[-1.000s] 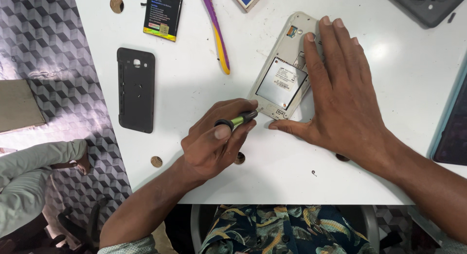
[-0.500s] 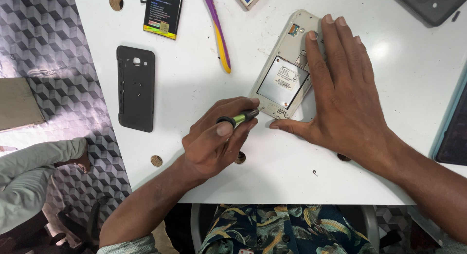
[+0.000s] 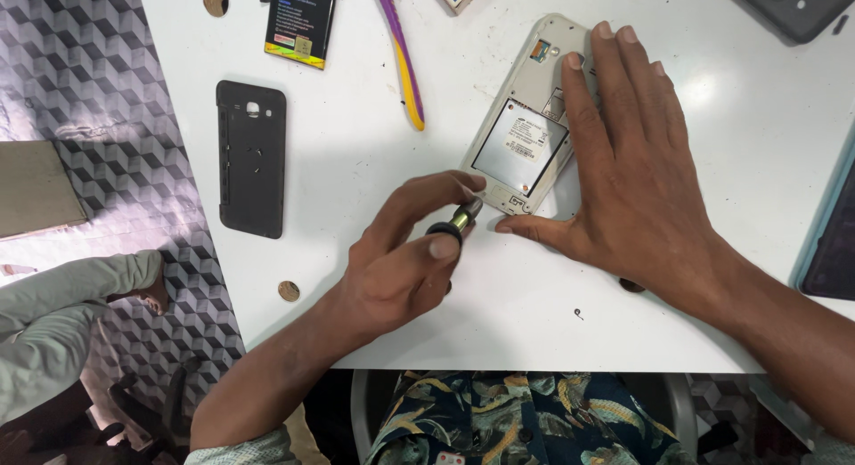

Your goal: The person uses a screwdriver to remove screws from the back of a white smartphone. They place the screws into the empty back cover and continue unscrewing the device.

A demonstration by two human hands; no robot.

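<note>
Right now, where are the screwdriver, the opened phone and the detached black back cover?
screwdriver (image 3: 456,220): head view, green-gold collar near its tip.
opened phone (image 3: 527,144): head view, bare battery bay.
black back cover (image 3: 252,162): head view, middle of its panel.

The right hand (image 3: 637,180) covers the right half of the opened white phone (image 3: 521,131). The screwdriver's green-and-black handle (image 3: 454,222) shows, but its tip is hidden. The purple-and-yellow plastic tool (image 3: 405,60) and dark grey case (image 3: 797,6) are cut off by the top edge.
</note>
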